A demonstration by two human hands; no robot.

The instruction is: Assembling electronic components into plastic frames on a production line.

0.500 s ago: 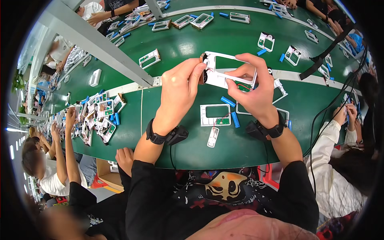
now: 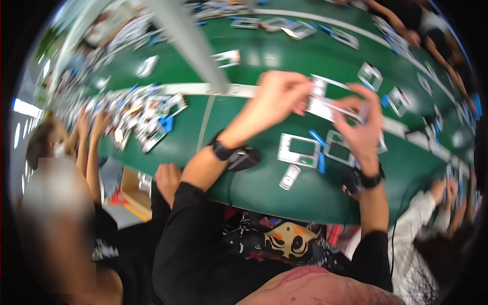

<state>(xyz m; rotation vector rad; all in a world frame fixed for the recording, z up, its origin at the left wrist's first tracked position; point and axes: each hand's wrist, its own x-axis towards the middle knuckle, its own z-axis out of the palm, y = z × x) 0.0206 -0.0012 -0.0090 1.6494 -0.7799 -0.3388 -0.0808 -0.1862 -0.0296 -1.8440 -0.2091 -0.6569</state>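
Above the green table (image 2: 264, 193), the right hand (image 2: 363, 133) is pinching the white frame (image 2: 320, 109) by its right end, seemingly steadying it for the left hand (image 2: 284, 94), whose fingertips are resting at its left end; blur is hiding whether they are pinching.

Black cloth short-sleeved top (image 2: 203, 251); front carries a cream-and-orange mask-shaped print (image 2: 290, 240) with black markings. Each wrist: black strap (image 2: 219, 150) bearing a dark, boxy module (image 2: 244, 158). Thin black cable (image 2: 230, 189) below the left one.
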